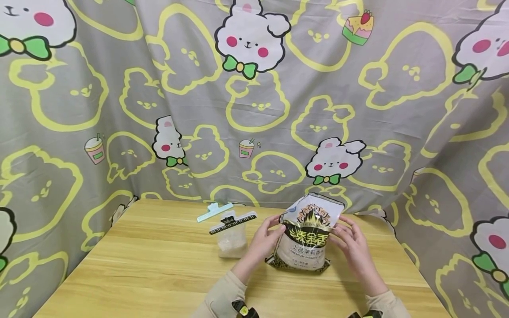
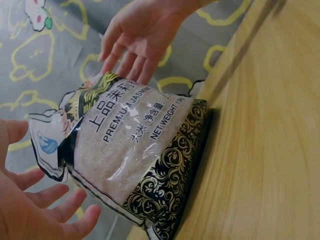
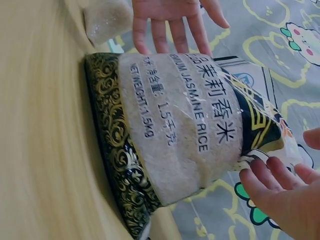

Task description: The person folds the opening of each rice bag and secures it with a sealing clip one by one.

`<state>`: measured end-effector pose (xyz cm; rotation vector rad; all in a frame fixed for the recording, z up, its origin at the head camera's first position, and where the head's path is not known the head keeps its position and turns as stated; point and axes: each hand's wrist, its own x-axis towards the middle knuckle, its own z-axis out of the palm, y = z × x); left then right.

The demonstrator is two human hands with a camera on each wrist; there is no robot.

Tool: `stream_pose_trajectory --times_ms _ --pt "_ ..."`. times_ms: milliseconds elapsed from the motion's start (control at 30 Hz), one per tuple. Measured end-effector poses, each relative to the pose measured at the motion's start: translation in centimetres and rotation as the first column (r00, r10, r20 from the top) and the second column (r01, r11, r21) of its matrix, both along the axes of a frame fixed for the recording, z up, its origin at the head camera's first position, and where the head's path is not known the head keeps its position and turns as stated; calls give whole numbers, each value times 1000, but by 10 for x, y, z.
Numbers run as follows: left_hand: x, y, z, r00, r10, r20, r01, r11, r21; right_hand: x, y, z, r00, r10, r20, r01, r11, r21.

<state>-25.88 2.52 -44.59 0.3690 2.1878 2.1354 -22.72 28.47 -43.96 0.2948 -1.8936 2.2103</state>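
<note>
A bag of jasmine rice stands upright on the wooden table, its black-and-gold patterned bottom resting on the wood and its white top leaning slightly right. My left hand is at the bag's left side, fingers spread and loosely bent. On the other side is my right hand; its fingertips appear to touch the bag's edge near the top. In the left wrist view, a gap shows between most left fingers and the bag. Neither hand is closed around it.
Left of the rice bag stands a small clear bag of whitish grains, with a black piano-key clip across its top. Behind it is a light blue clip. A patterned grey curtain borders the table at the back and sides.
</note>
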Motion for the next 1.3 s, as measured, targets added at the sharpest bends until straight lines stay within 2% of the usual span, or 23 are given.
stream_pose_trajectory --times_ms 233,400,500,633,700,833,1000,1100,1167,1300 --pt "1 1 5 1000 12 -7 -12 1000 -5 -3 5 7 998 -50 -39 50 999 -3" --pt "-6 3 0 1000 31 -2 -31 1000 -1 -6 7 15 986 -162 -39 166 979 118" --pt "-8 5 2 999 45 1 -45 999 -8 -8 6 24 970 -234 -65 243 943 229" --pt "-12 10 3 998 58 2 -58 998 4 -12 5 37 943 -310 -123 333 869 367" --pt "-15 13 4 998 67 6 -68 998 12 -16 5 44 935 -322 -147 354 834 424" --pt "-20 19 7 996 87 7 -87 996 33 -24 4 54 936 -298 -186 352 794 496" --pt "-26 24 8 994 101 34 -103 992 72 -34 -1 66 942 -231 -243 328 783 529" --pt "-30 26 7 992 109 56 -114 989 92 -41 -6 71 950 -187 -252 301 766 568" --pt "-32 27 6 991 117 62 -123 987 99 -45 -9 74 953 -151 -263 285 741 608" --pt "-34 28 6 990 125 70 -132 985 111 -53 -13 77 954 -86 -289 272 657 703"
